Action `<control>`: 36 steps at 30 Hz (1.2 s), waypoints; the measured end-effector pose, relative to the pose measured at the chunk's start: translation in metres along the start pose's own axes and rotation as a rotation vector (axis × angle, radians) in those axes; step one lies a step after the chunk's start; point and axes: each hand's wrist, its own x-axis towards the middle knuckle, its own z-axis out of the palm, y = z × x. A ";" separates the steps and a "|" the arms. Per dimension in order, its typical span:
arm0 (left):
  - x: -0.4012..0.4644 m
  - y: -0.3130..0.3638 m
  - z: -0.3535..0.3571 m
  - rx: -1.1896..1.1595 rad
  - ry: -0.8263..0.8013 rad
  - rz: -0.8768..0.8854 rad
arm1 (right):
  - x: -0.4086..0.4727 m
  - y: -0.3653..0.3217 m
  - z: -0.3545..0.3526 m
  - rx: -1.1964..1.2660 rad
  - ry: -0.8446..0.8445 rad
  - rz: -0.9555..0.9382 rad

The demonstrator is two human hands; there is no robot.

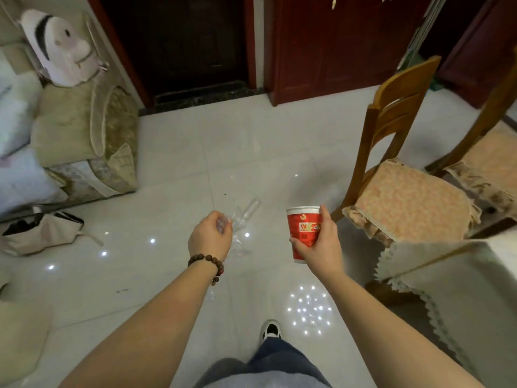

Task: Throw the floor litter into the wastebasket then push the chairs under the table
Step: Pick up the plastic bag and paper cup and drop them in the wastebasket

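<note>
- Left hand (210, 236) closed on clear plastic bottle (242, 219), transparent, outline hard to trace.
- Right hand (321, 242) wrapped around red paper cup (303, 233); "W" legible, rest unreadable.

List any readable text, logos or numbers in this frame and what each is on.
"W": white letter on the side of the red paper cup, held in the right hand.
Small characters under and beside the "W" on the cup: too blurred to read.
Round emblem near the cup's rim: a logo, no legible text.
Crumpled clear plastic bottle in the left hand: no label visible.
Nothing else readable.
</note>
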 end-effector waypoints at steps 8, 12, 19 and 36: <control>0.138 0.035 0.020 -0.032 -0.003 -0.005 | 0.137 -0.036 0.023 -0.007 0.003 0.000; 0.222 0.052 0.039 -0.020 -0.033 0.028 | 0.212 -0.052 0.044 -0.004 0.028 0.009; 0.395 0.099 0.059 -0.010 -0.073 0.073 | 0.357 -0.103 0.071 -0.041 0.083 0.037; 0.629 0.313 0.210 -0.016 -0.323 0.391 | 0.615 -0.101 0.003 0.055 0.399 0.234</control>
